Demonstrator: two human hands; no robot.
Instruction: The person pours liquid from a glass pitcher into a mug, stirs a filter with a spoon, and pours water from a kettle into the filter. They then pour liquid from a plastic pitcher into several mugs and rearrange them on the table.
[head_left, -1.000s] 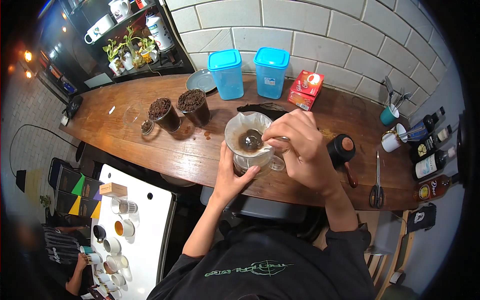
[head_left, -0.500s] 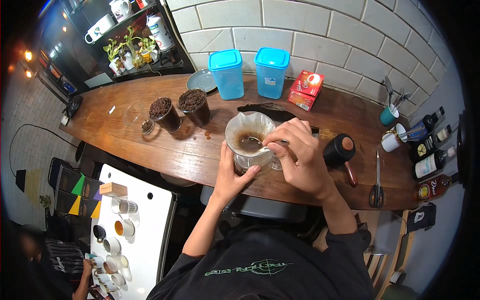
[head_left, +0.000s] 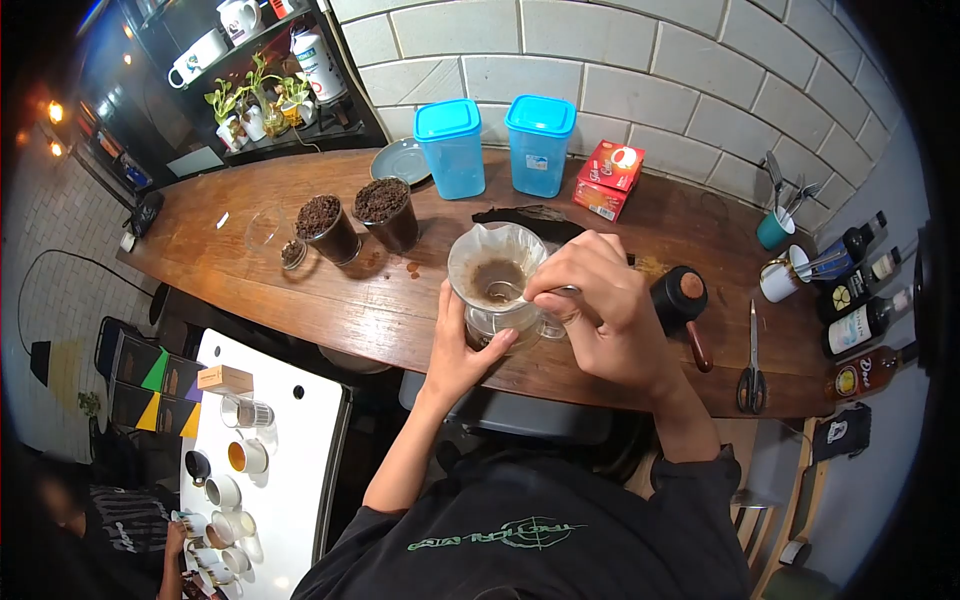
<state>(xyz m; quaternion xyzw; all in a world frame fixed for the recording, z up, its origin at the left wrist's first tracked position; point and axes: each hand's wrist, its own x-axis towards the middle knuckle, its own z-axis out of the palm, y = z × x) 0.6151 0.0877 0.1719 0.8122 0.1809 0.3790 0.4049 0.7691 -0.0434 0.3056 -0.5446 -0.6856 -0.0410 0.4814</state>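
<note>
A white paper filter [head_left: 466, 258] with brown wet coffee [head_left: 497, 278] in it sits in a dripper on top of a glass server [head_left: 484, 322]. My left hand [head_left: 464, 352] is closed around the near left side of the glass, thumb toward the front. Pinched in the fingers of my right hand [head_left: 606, 305] is a metal spoon [head_left: 568, 291], whose lower end dips into the coffee; its tip is partly hidden by the liquid. The server's handle shows below my right hand.
Two glasses of coffee grounds [head_left: 385, 200] stand left on the wooden counter [head_left: 300, 300]. Behind are blue-lidded containers [head_left: 541, 150] and a red box [head_left: 609, 180]. To the right lie a dark pot [head_left: 672, 300] and scissors [head_left: 752, 375]. Another person's hand [head_left: 176, 537] is among cups at lower left.
The spoon has shifted within the coffee and my right hand has turned slightly. The left hand keeps its hold on the glass.
</note>
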